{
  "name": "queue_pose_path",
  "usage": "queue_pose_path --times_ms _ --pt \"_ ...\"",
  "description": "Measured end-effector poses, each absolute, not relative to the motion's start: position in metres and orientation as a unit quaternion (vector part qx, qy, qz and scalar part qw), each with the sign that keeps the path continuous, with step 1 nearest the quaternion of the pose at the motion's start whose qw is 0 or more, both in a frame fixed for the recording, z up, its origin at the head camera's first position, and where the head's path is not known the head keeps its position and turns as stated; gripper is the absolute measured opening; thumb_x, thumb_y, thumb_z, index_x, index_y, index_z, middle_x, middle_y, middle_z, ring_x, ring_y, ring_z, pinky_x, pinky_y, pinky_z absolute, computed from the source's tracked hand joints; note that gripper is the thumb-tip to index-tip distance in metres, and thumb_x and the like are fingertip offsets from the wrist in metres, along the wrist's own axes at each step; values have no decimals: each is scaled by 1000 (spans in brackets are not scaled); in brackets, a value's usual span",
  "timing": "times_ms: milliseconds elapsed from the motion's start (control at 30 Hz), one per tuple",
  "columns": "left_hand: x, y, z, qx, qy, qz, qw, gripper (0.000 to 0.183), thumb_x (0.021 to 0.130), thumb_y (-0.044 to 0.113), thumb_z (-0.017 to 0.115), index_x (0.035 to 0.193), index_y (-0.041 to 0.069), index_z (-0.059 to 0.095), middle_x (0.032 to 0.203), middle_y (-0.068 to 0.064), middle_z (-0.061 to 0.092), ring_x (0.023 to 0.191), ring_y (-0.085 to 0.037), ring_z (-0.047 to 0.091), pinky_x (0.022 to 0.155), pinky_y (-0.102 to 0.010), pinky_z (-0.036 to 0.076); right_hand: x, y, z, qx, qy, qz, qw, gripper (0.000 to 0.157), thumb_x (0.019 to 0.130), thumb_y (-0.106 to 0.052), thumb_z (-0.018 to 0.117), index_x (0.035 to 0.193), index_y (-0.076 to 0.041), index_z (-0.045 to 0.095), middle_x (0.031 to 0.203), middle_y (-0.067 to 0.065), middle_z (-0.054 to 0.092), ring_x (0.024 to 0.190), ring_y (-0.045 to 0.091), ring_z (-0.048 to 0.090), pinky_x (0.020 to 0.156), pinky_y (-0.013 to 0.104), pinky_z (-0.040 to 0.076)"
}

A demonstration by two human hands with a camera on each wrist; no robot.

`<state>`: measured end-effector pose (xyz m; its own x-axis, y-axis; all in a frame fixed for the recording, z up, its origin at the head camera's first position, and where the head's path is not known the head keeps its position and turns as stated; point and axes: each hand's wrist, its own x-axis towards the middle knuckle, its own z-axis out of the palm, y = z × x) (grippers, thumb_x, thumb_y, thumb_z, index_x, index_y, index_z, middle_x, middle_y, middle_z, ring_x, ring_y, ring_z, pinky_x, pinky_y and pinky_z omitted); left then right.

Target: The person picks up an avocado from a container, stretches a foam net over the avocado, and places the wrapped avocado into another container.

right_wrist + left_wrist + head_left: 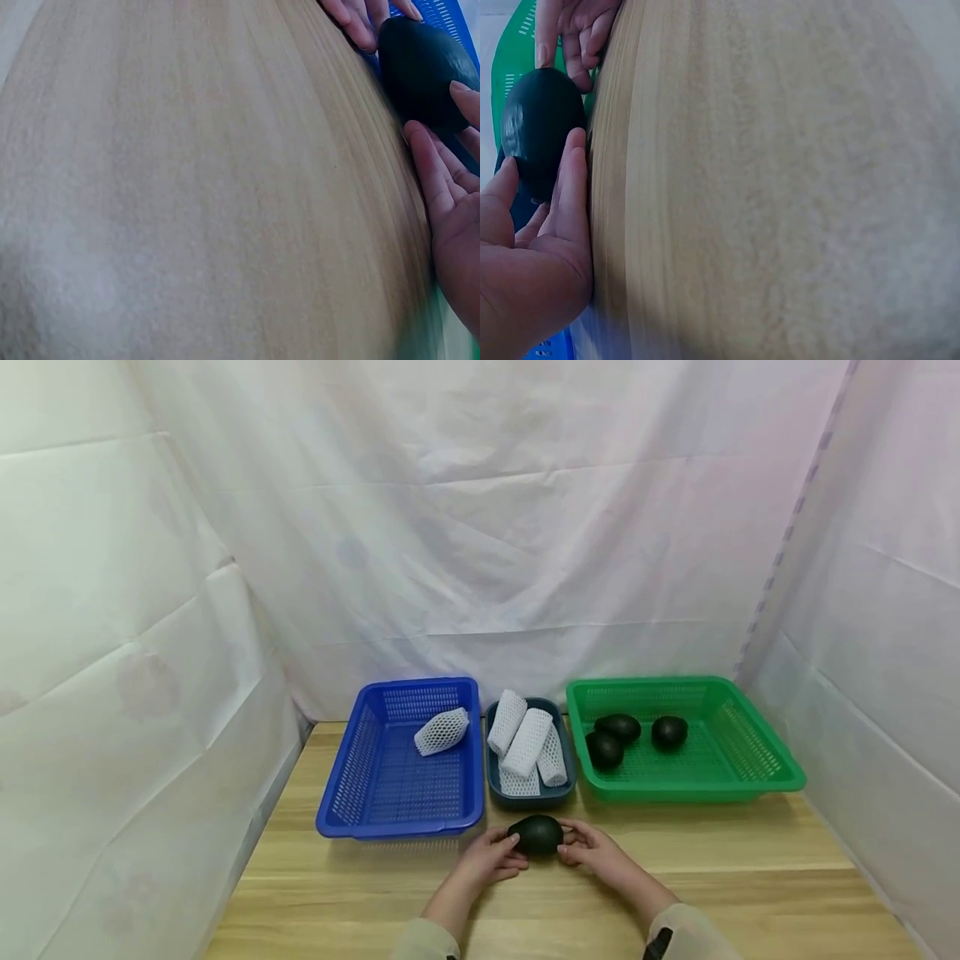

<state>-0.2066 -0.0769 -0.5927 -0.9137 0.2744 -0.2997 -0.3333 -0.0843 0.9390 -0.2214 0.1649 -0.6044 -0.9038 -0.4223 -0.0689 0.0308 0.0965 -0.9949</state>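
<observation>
A dark green avocado (pixel 537 836) lies sideways between both hands, just above or on the wooden table in front of the small dark bin. My left hand (pixel 489 858) pinches its narrow end, thumb on one side and fingers on the other, as the left wrist view shows on that avocado (pixel 541 127). At the rounder end, my right hand (pixel 592 852) holds it with thumb and fingertips; the right wrist view has this avocado (pixel 424 71) at its upper right. White foam net sleeves (pixel 527 742) fill the dark blue-grey bin (pixel 531 804) just beyond.
To the left stands a blue basket (pixel 408 827) holding one avocado in a white foam net (pixel 442 732). A green basket (pixel 690 793) at the right contains 3 bare avocados (pixel 669 732). White cloth (pixel 480 543) hangs behind and at both sides of the wooden table (pixel 750 893).
</observation>
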Motion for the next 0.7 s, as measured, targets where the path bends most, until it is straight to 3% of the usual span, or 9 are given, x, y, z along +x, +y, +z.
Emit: queue_pose_path --times_ms 367,500,700 --pt "-207 -69 -593 -33 646 739 187 45 97 18 61 129 -9 43 90 -25 69 79 -29 71 67 -34 57 -220 165 -603 -113 712 -676 155 58 95 -7 62 141 12 33 105 19 60 87 28 64 72 37 57" --pt "-207 -67 -592 -37 656 732 182 48 97 19 61 133 -7 42 90 -23 70 77 -26 71 62 -30 55 -220 165 -606 -113 714 -675 150 59 96 -10 63 143 9 32 106 17 58 87 26 65 72 35 57" --pt "-208 -68 -592 -53 657 728 187 50 97 22 62 132 -9 43 90 -23 69 78 -28 71 65 -32 57 -220 165 -611 -125 720 -667 145 58 96 -10 62 144 7 32 108 20 57 86 23 65 71 33 57"
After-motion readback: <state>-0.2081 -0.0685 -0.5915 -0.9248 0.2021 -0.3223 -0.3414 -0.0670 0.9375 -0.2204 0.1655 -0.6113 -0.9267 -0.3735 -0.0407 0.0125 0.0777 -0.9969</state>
